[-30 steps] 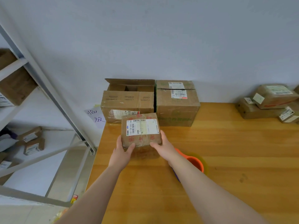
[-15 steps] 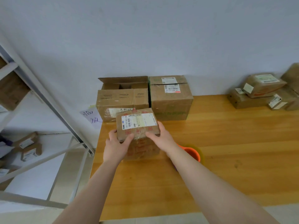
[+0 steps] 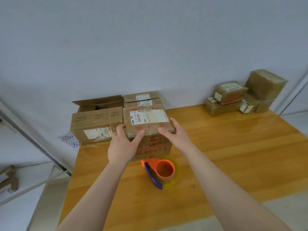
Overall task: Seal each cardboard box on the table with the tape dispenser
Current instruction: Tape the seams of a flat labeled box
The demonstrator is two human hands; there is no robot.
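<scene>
Both hands have brought the small labelled box (image 3: 148, 120) a little closer and squarer to the person, and the tape dispenser (image 3: 164, 170), half hidden by the right forearm a moment ago, now lies in full view between the arms. The left hand (image 3: 122, 144) grips the box's near left corner, thumb laid over the top edge and fingers wrapped round the side. The right hand (image 3: 176, 137) mirrors it on the near right corner, so the box is clamped between the two palms. That two-sided hold looks meant to steady and square the box before taping.

The box seems to stand on the table (image 3: 233, 147), its label up and its red-printed front face toward the person, though I cannot tell whether its base is fully down. The dispenser lies just in front of it, within easy reach of either hand.

Behind it stand a closed box (image 3: 141, 98) and, to its left, a box with its flaps open (image 3: 96, 120), probably waiting their turn. A separate stack of parcels (image 3: 233, 97) sits well apart at the far right edge.

Sealing of this box looks not yet begun, since neither hand holds the dispenser.
</scene>
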